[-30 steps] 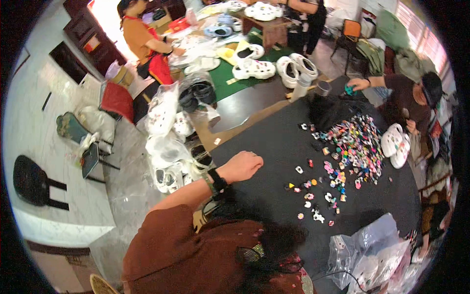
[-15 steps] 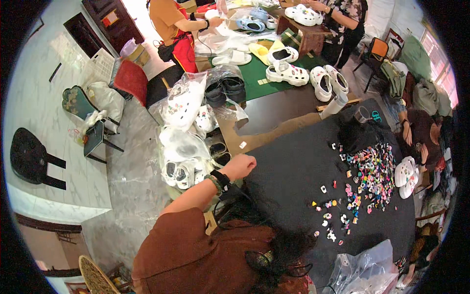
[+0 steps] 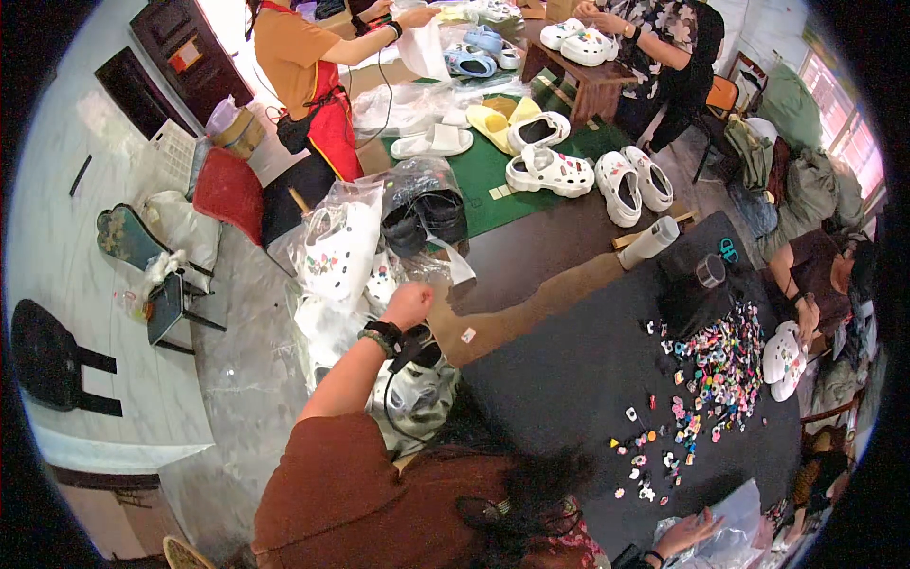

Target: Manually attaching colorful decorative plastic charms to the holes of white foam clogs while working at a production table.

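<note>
My left hand (image 3: 408, 303) reaches out over the left edge of the dark table (image 3: 569, 370), wearing a dark watch on its wrist. Its fingers are curled into a fist against a clear plastic bag (image 3: 341, 248) that holds white clogs with small charms. More such bags are heaped below the arm. My right hand (image 3: 684, 531) shows at the bottom edge, fingers apart, touching a crumpled clear bag (image 3: 735, 522). A spread of small colourful shoe charms (image 3: 711, 375) lies on the table to the right, away from both hands.
White clogs (image 3: 550, 171) stand on a green mat (image 3: 493, 175), black clogs (image 3: 427, 218) sit in a bag. A white bottle (image 3: 649, 242) and tape roll (image 3: 711, 270) are nearby. A person in a red apron (image 3: 318, 85) and other seated people work around the tables.
My left hand has moved from the dark tabletop leftward to the bags at the table's edge and curled shut. My head has turned left. My right hand has come into view.
</note>
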{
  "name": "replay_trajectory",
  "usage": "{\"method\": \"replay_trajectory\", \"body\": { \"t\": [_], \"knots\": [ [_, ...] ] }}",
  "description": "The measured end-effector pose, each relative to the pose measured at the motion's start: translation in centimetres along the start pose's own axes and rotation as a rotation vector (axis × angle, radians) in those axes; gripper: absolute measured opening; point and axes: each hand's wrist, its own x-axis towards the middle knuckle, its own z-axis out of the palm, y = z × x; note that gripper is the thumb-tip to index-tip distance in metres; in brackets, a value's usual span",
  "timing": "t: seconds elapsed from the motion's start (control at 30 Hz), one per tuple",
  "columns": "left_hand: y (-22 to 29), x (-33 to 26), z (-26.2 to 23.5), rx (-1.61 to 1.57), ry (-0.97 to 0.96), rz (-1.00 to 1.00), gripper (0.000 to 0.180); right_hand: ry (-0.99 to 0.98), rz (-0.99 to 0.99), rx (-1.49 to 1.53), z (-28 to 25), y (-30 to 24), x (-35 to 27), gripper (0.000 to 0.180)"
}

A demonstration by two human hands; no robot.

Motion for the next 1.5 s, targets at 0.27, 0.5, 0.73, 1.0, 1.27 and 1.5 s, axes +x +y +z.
{"method": "replay_trajectory", "body": {
  "t": [0.27,0.5,0.73,1.0,1.27,1.5],
  "knots": [
    [-0.6,13.7,2.4,0.241,0.292,-0.02,0.052,-0.254,-0.017,0.103,1.5,-8.7,-2.6,0.023],
    [-0.5,18.5,3.9,0.497,0.015,-0.356,0.047,-0.311,-0.081,-0.018,0.4,-10.6,-4.4,0.022],
    [-0.7,17.8,4.7,0.439,0.409,-0.242,0.063,-0.396,-0.264,-0.07,-2.1,-12.9,-6.5,0.052],
    [-9.2,13.2,-1.1,0.431,0.398,-0.756,0.08,-0.443,-0.02,0.09,0.8,-10.3,-7.0,0.023],
    [-13.2,11.4,-2.4,0.564,0.321,-0.772,0.053,-0.472,0.074,0.192,1.3,-15.1,-4.4,0.017],
    [-12.5,7.9,-5.9,0.536,0.4,-0.461,0.058,-0.461,0.101,0.232,0.4,-15.8,-5.4,0.013]
  ]
}}
